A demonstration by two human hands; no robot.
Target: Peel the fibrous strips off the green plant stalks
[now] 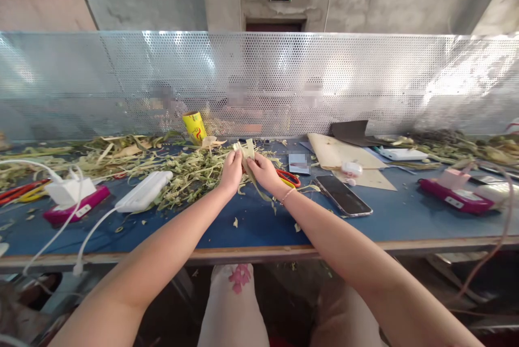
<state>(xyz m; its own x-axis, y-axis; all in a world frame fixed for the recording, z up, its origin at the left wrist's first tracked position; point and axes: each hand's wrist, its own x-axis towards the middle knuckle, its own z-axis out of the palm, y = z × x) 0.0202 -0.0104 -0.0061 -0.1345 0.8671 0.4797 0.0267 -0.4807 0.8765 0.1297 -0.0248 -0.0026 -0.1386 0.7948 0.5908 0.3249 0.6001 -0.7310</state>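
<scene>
My left hand (232,171) and my right hand (264,172) meet above the blue table (243,233). Both are closed on a pale green dried leaf (250,148), whose flat ends stick up past the fingertips. A longer strip of it hangs below, between the hands. Left of my left hand spreads a heap of dried, curled plant pieces (190,169). Close beside my right wrist lie red and yellow looped handles (291,178), perhaps of scissors; their other end is hidden behind the hand.
A phone (344,194), an earbud case (351,169) and a cardboard sheet (338,151) lie to the right. On the left are a white power bank (145,190) and a magenta power strip (77,207) with cables. A yellow can (194,126) leans near the perforated metal screen (259,77).
</scene>
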